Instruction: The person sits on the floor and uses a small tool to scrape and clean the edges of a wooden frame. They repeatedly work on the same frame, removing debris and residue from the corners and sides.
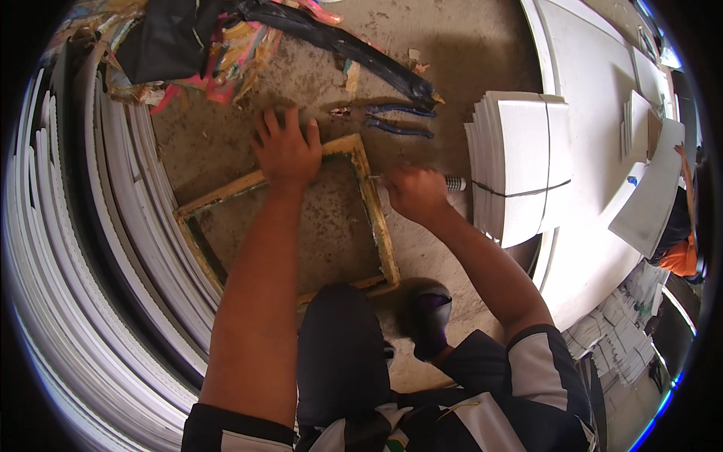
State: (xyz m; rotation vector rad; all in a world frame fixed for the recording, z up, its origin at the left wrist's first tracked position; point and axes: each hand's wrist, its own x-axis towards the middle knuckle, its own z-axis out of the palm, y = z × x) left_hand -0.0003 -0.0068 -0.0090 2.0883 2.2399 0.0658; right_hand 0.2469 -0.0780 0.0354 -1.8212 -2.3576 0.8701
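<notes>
A worn wooden frame (382, 233), yellowish with dark inner edges, lies on the floor in front of me. My left hand (288, 151) rests over its far bar with the fingers spread. Beside the frame's right bar, my right hand (416, 192) is closed around a screwdriver (456, 183). Its patterned grip end sticks out to the right of my fist, and a thin metal shaft points left at the bar. Whether the tip touches the wood I cannot tell. Beyond the frame lie pliers (399, 129) with dark blue handles, spread apart.
A strapped stack of white sheets (520, 162) stands right of my right hand. Long pale panels (120, 196) line the left side. Black plastic (339, 53) and torn scraps (226, 64) lie at the far side. Another person (678, 233) handles a white sheet (654, 196) at far right.
</notes>
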